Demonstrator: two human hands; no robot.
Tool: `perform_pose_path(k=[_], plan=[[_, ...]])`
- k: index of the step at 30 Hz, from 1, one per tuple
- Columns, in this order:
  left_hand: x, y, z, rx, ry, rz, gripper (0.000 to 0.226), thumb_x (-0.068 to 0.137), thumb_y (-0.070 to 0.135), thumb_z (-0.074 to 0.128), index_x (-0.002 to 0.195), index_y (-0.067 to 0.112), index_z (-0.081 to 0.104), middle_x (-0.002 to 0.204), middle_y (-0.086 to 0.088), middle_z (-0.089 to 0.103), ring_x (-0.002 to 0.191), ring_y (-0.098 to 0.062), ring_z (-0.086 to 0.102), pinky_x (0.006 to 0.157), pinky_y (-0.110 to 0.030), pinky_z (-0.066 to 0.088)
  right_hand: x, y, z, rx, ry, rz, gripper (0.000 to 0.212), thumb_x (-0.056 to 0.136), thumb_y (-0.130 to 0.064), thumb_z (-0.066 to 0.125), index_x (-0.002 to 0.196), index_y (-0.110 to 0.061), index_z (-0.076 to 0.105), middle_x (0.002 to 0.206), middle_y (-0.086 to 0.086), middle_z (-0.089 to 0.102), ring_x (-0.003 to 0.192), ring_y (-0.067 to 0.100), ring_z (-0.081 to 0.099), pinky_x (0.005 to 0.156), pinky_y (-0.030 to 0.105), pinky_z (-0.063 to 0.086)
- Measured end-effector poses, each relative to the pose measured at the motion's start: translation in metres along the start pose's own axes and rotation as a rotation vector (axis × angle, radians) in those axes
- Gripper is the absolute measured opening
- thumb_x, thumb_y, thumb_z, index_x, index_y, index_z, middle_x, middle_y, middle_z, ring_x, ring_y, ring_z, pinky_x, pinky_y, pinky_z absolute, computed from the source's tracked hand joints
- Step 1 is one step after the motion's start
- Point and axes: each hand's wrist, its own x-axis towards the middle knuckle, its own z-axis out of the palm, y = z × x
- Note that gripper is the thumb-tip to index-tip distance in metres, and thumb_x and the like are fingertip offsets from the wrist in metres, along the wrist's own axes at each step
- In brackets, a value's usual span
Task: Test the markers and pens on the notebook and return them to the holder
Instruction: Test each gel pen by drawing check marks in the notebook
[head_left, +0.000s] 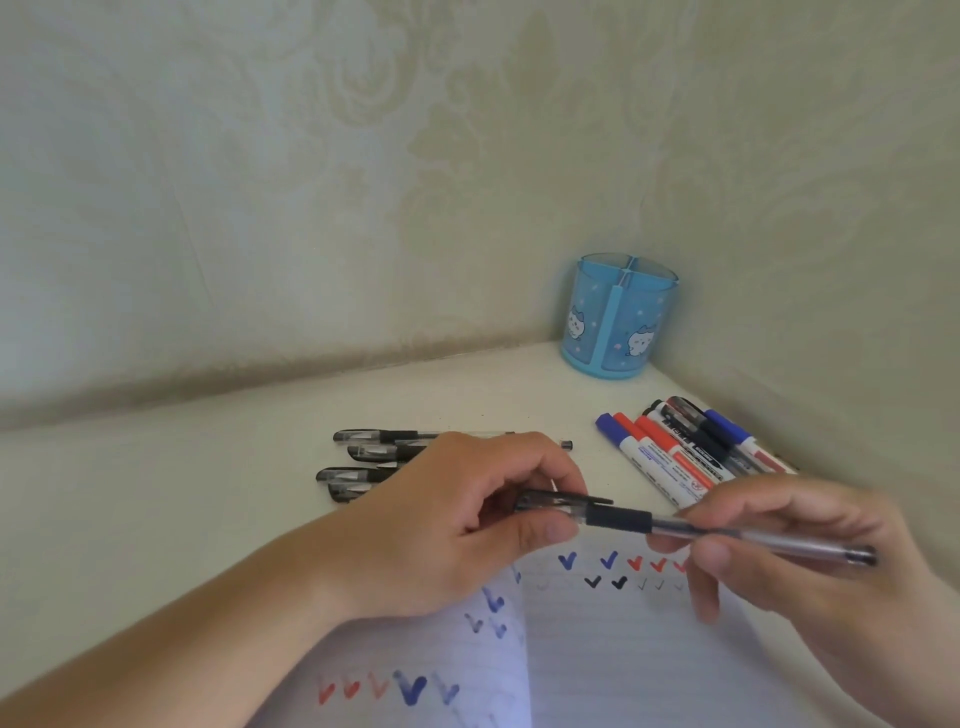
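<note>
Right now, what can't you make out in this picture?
- Black pens, head view: the left hand covers part of them, so no count.
- Marker labels: too small to read.
- Notebook: cut off by the bottom edge.
- Right hand: blurred.

Holder (618, 317) at centre right is see-through blue plastic, pretty glossy, with printed cartoon faces. The pen (696, 527) in the lower middle has a clear shiny plastic barrel, a black ribbed grip that looks rubbery, and a dark see-through cap. The markers (675, 457) at right are smooth plastic with glossy white printed labels. Notebook (623, 649) at the bottom is matt lined paper. The tabletop (208, 493) looks smooth, off-white and matt. The wall (311, 156) up top looks like embossed wallpaper with a slight sheen.
</note>
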Motion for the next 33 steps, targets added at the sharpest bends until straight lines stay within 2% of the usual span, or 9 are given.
perform_pose_path(k=[8,12,14,17,22,25,28,31,33], plan=[[-0.002,-0.002,0.002,-0.072,0.075,-0.010,0.010,0.086,0.027,0.071,0.096,0.029,0.068,0.086,0.007,0.075,0.077,-0.027,0.069,0.072,-0.049,0.052,-0.003,0.002,0.004,-0.130,0.017,-0.032,0.031,0.056,-0.049,0.086,0.072,-0.024,0.078,0.069,0.011,0.075,0.044,0.029,0.066,0.050,0.029,0.055],[0.003,-0.008,0.000,-0.033,0.127,-0.008,0.009,0.087,0.026,0.072,0.093,0.030,0.067,0.079,0.010,0.072,0.069,-0.019,0.065,0.067,-0.032,0.054,-0.002,-0.007,-0.002,-0.203,-0.039,-0.094,0.022,0.071,-0.039,0.076,0.089,-0.027,0.078,0.082,0.005,0.076,0.057,0.024,0.063,0.053,0.032,0.051],[0.003,-0.009,-0.002,-0.016,0.185,0.002,0.009,0.086,0.026,0.073,0.093,0.029,0.068,0.075,0.009,0.070,0.063,-0.013,0.060,0.061,-0.021,0.047,-0.001,-0.011,-0.003,-0.363,0.046,-0.102,0.025,0.073,-0.054,0.074,0.090,-0.036,0.077,0.081,-0.005,0.076,0.063,0.012,0.065,0.051,0.028,0.048],[0.003,-0.011,-0.003,0.018,0.216,0.025,0.009,0.085,0.029,0.072,0.093,0.028,0.069,0.074,0.010,0.070,0.062,-0.010,0.060,0.060,-0.019,0.046,-0.001,-0.006,0.001,-0.633,0.094,-0.121,0.025,0.068,-0.035,0.075,0.089,-0.047,0.073,0.077,-0.022,0.073,0.069,0.000,0.067,0.055,0.007,0.045],[0.003,-0.012,0.001,0.097,0.190,0.067,0.019,0.082,0.035,0.074,0.100,0.033,0.068,0.078,0.013,0.071,0.060,-0.010,0.063,0.060,-0.028,0.052,-0.002,0.005,0.003,-0.741,0.063,-0.042,0.041,0.063,-0.040,0.069,0.097,-0.061,0.063,0.076,-0.036,0.068,0.075,-0.011,0.066,0.064,0.008,0.048],[0.006,-0.009,-0.006,0.174,0.109,-0.023,0.032,0.080,0.049,0.073,0.110,0.044,0.065,0.095,0.021,0.071,0.085,-0.002,0.066,0.079,-0.019,0.050,0.004,0.011,-0.002,-0.793,0.165,-0.026,0.034,0.067,-0.043,0.069,0.093,-0.064,0.062,0.082,-0.032,0.069,0.079,-0.010,0.061,0.066,0.002,0.042],[0.008,-0.023,-0.024,0.355,0.178,-0.143,0.044,0.087,0.052,0.063,0.129,0.044,0.054,0.116,0.028,0.060,0.106,0.005,0.054,0.090,-0.012,0.041,0.010,0.012,-0.022,-0.885,0.418,-0.027,0.018,0.073,-0.042,0.074,0.078,-0.058,0.066,0.087,-0.012,0.065,0.073,0.005,0.061,0.064,0.014,0.044],[0.006,-0.046,-0.054,0.623,0.327,-0.304,0.024,0.095,0.026,0.060,0.118,0.030,0.064,0.115,0.015,0.059,0.106,-0.009,0.053,0.091,-0.024,0.040,0.013,0.014,-0.049,-1.066,0.596,0.079,0.011,0.072,-0.056,0.063,0.073,-0.066,0.057,0.081,-0.012,0.058,0.078,0.015,0.051,0.073,0.035,0.049],[0.001,-0.056,-0.069,0.760,0.281,-0.472,0.019,0.094,0.022,0.061,0.111,0.030,0.067,0.113,0.011,0.061,0.110,-0.016,0.053,0.097,-0.034,0.041,0.014,0.021,-0.062,-1.151,0.582,0.149,0.022,0.073,-0.048,0.066,0.073,-0.067,0.055,0.076,-0.017,0.058,0.079,0.020,0.055,0.074,0.042,0.051]])
